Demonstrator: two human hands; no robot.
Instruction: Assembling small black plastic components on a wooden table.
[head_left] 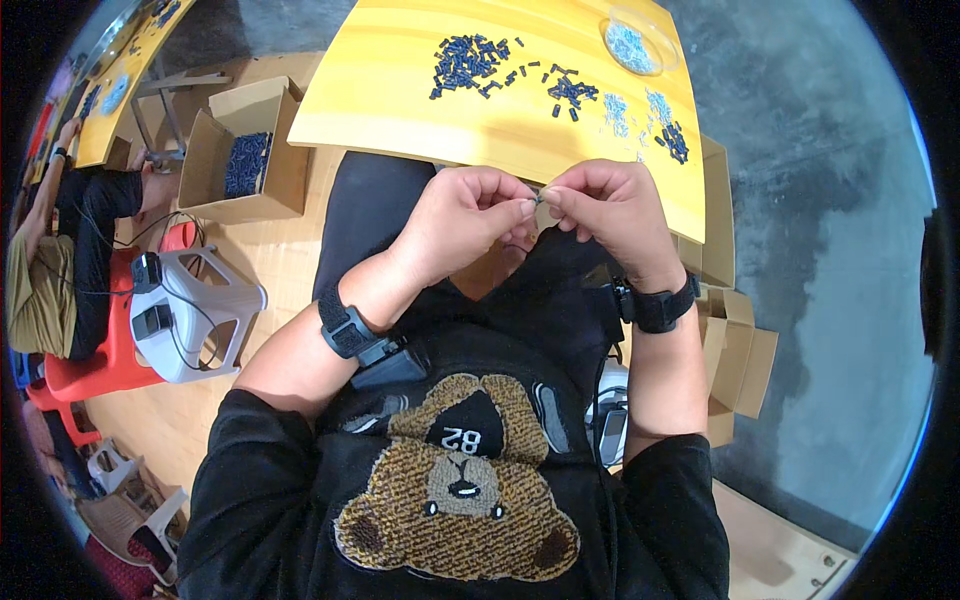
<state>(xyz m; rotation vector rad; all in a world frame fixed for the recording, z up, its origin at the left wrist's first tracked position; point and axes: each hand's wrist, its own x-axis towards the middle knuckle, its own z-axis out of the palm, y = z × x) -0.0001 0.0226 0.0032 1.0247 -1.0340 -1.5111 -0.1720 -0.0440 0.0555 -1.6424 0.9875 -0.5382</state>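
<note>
My left hand (472,220) and my right hand (612,212) meet fingertip to fingertip just off the near edge of the yellow table (400,110). Both pinch with thumb and forefinger at a tiny dark piece (538,199), mostly hidden by the fingertips and too small to name. Beyond them on the tabletop lies a large pile of small black parts (465,65), with a smaller cluster of black parts (572,90) to its right. Small clear, pale pieces (616,115) are heaped nearby, beside another group of black parts (674,142).
A round clear dish (632,48) of pale pieces stands at the table's far right. At left, a cardboard box (243,150) holds many dark parts. A white stool (195,310) carries small devices and cables. Another person (50,260) sits far left; open cardboard boxes (738,350) stand right.
</note>
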